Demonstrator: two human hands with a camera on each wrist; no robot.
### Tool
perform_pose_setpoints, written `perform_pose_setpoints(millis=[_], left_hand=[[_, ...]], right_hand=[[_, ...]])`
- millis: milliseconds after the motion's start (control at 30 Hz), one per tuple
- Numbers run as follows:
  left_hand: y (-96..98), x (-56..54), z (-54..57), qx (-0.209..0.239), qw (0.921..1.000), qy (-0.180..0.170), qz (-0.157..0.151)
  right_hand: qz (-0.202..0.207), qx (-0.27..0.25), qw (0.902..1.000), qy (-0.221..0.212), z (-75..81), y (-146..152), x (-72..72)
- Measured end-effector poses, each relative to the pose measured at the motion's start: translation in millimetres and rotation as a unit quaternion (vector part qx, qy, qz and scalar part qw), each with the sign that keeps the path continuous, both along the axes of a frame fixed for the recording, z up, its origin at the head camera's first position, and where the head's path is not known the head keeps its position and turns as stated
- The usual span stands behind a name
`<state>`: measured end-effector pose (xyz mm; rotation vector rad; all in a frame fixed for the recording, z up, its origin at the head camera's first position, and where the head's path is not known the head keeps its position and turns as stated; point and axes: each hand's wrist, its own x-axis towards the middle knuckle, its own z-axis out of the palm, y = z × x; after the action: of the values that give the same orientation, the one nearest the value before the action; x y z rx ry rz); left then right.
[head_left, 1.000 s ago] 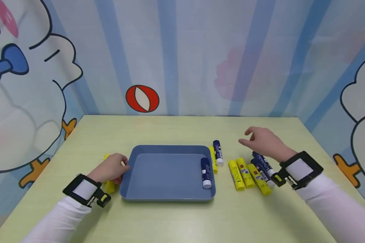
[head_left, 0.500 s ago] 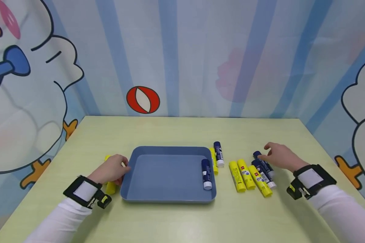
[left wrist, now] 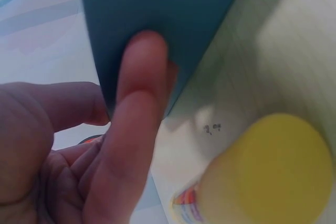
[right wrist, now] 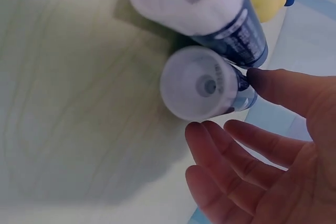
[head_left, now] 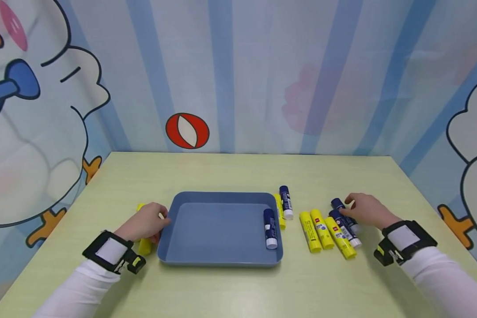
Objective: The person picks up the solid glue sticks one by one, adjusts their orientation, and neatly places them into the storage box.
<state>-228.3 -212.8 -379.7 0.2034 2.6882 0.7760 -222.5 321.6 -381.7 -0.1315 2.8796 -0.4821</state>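
My left hand pinches the left rim of the blue-grey tray; in the left wrist view a finger lies along the tray's outer wall. Below that hand is a yellow glue stick, partly hidden. On the right, my right hand holds the outer navy glue stick between thumb and fingertips, its white base facing the right wrist camera. The thumb reaches between it and a second navy glue stick. One navy glue stick lies inside the tray at its right side.
Several yellow glue sticks lie side by side left of the navy pair. Another navy glue stick and a yellow one lie by the tray's right rim. A printed cloth wall stands behind the table.
My right hand has moved right and down from above the table onto the outer navy glue stick. My left hand has stayed at the tray's rim. The head view has shifted slightly.
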Motion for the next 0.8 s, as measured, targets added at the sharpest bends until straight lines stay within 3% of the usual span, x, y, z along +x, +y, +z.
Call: perform_pose_setpoints(millis=[600, 800], left_hand=[[0.8, 0.0, 0.6, 0.003, 1.0, -0.004, 0.006], [0.5, 1.7, 1.4, 0.004, 1.0, 0.0, 0.002]], right_hand=[[-0.015, 0.003, 0.9999, -0.001, -9.4, 3.2, -0.1], [-0.032, -0.032, 0.9989, 0.01, -7.9, 3.6, -4.6]])
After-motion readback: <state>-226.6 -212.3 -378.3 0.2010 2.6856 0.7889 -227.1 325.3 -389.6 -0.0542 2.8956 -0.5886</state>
